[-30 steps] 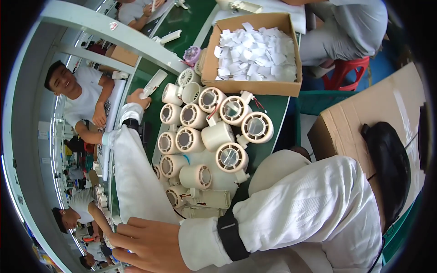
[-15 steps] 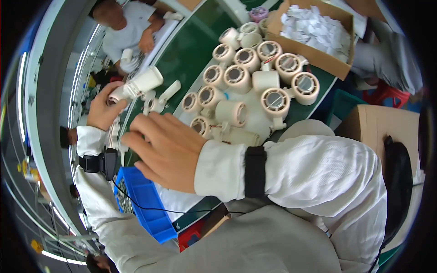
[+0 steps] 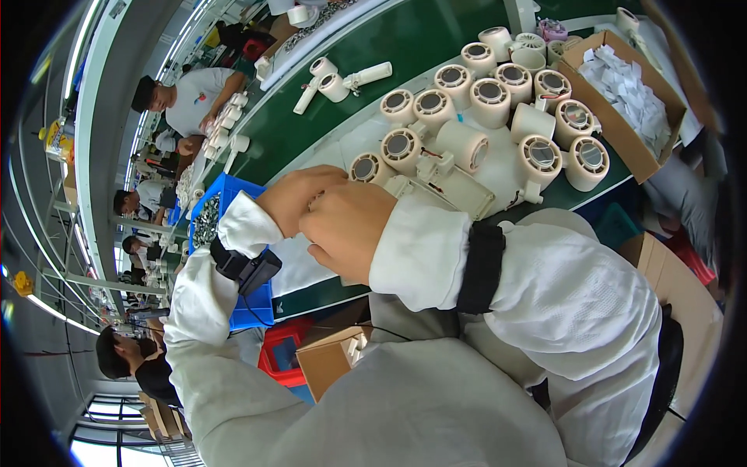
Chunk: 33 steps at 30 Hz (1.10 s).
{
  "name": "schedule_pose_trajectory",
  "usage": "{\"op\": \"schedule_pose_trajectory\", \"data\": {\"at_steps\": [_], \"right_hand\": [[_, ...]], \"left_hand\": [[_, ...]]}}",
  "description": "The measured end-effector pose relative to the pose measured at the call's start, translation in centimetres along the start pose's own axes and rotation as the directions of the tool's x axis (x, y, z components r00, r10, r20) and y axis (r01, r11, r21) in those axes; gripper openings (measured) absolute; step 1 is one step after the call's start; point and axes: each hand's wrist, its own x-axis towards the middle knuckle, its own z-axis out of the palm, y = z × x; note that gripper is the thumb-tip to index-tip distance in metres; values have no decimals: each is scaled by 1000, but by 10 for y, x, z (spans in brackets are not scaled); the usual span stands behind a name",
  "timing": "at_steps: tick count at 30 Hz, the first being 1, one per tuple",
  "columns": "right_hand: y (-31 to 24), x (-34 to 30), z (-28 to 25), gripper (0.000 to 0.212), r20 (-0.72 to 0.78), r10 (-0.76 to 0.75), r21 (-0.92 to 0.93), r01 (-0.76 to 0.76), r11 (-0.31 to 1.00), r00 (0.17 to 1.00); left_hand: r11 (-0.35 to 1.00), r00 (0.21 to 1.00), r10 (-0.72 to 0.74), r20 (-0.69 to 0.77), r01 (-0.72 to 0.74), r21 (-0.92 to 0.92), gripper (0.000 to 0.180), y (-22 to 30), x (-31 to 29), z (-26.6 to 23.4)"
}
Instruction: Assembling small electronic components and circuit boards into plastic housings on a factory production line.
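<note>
My left hand (image 3: 299,198) and my right hand (image 3: 346,229) are pressed together over the near edge of the green table (image 3: 405,47), fingers curled inward. Whatever lies between them is hidden by the backs of the hands. Both arms wear white sleeves with black wrist bands. Just beyond my right hand lies a flat cream housing (image 3: 459,187), and behind it stands a cluster of several cream round housings with grilles (image 3: 478,93) on a white sheet.
A blue bin of small metal parts (image 3: 204,222) sits left of my hands. An open cardboard box of white folded pieces (image 3: 630,101) stands at the right. Loose cream tubes (image 3: 342,82) lie farther back. Other workers sit along the left. A red crate (image 3: 284,358) is under the table.
The view has swung right and back. My left hand, which held a cream tube out to the left, has come in against my right hand; the tube is out of sight.
</note>
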Motion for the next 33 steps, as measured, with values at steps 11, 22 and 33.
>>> {"op": "schedule_pose_trajectory", "data": {"at_steps": [11, 22, 33], "right_hand": [[-3, -7, -38, 7, 444, 235, -213, -152, 965, 865], [20, -52, -5, 14, 165, -179, -127, 201, 971, 970], [11, -34, 23, 14, 397, 101, 101, -153, 983, 912]], "left_hand": [[888, 881, -460, -110, 458, -52, 41, -28, -47, 4], [899, 896, -322, -305, 390, 197, 27, -50, -60, 39], [797, 580, -539, -611, 116, -593, 24, 38, -74, 105]]}}
